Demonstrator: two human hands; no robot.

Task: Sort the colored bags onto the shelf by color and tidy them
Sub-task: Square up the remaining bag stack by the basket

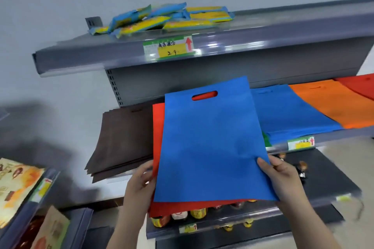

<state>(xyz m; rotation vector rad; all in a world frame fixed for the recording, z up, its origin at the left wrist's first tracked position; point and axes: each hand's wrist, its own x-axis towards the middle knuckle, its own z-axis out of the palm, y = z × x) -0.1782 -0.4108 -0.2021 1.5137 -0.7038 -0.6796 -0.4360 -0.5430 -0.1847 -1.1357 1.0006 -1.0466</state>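
Gripping a blue bag (212, 143) over red bags (156, 127), both hands (139, 184) front the shelf (327, 139).

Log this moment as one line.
right hand: pinches blue bag | left hand: holds red bags | blue stack: on shelf

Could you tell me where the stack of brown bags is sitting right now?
In the head view, the brown bags lie at the left end of the middle shelf, just left of the red bag and blue bag held in both hands.
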